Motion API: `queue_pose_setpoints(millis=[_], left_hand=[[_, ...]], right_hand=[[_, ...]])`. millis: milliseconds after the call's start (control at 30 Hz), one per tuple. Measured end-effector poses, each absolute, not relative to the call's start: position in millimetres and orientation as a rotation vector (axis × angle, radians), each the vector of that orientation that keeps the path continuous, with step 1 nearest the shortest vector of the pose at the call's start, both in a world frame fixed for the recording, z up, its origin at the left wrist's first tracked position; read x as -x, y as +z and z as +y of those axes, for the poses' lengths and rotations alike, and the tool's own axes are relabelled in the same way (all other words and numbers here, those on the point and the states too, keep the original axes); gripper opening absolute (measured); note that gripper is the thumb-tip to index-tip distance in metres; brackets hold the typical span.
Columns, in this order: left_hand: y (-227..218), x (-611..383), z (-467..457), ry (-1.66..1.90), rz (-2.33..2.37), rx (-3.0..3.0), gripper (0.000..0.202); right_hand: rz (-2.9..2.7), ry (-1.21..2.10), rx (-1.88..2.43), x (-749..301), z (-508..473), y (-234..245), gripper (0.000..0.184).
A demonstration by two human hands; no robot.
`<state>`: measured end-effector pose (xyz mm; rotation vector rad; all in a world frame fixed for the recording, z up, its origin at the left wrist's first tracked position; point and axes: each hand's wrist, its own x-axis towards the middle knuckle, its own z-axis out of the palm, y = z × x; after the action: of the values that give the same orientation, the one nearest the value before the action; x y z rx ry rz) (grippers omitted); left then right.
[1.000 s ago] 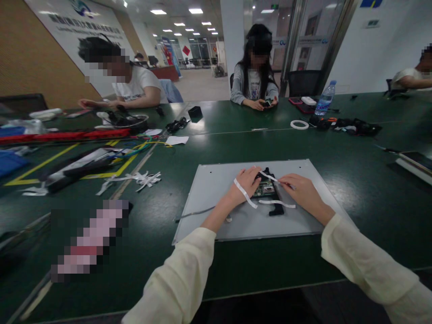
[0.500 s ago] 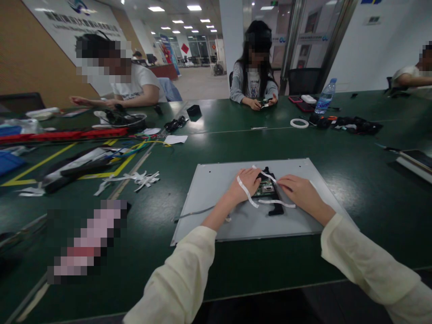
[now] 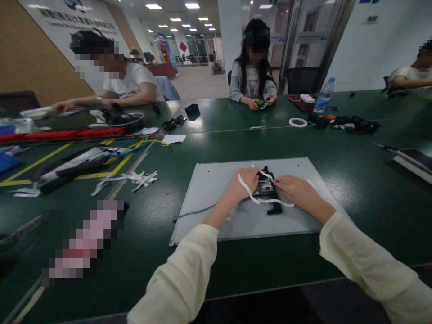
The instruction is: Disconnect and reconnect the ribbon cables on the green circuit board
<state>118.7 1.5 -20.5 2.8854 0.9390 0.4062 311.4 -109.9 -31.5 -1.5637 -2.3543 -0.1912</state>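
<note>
A flat grey metal panel (image 3: 216,198) lies on the green table. A small green circuit board (image 3: 264,186) in a black bracket sits on the panel's middle. White tape strips (image 3: 251,193) drape over the board and across my left hand. My left hand (image 3: 243,184) rests on the panel at the board's left edge, fingers curled against it. My right hand (image 3: 293,191) lies at the board's right edge, fingers bent and touching the board and a strip. Whether either hand pinches anything is hidden.
Three other people sit at the table's far side. A water bottle (image 3: 323,96), a tape roll (image 3: 298,122), black parts (image 3: 351,123), loose white strips (image 3: 135,179), coloured cables (image 3: 135,147) and a long red bar (image 3: 64,134) lie around. A thin grey cable (image 3: 194,212) trails off the panel's left.
Both hands have drawn slightly closer together over the board. The white strip on my left hand has shifted a little. The person at the far left has reached further left.
</note>
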Motion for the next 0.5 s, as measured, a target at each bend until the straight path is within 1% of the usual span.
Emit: queue_pose_setpoints(millis=[233, 367, 500], left_hand=[[-18, -121, -3, 0.335, 1.014, -2.9, 0.031], [-22, -122, -2, 0.343, 1.02, -2.883, 0.032], [-26, -122, 1, 0.432, 1.034, -2.797, 0.036]], right_hand=[[-2.385, -0.231, 1.572, -313, -118, -23, 0.03], [-2.269, -0.102, 1.611, -315, -122, -24, 0.029], [-1.931, 0.073, 1.652, -320, -122, -27, 0.024]])
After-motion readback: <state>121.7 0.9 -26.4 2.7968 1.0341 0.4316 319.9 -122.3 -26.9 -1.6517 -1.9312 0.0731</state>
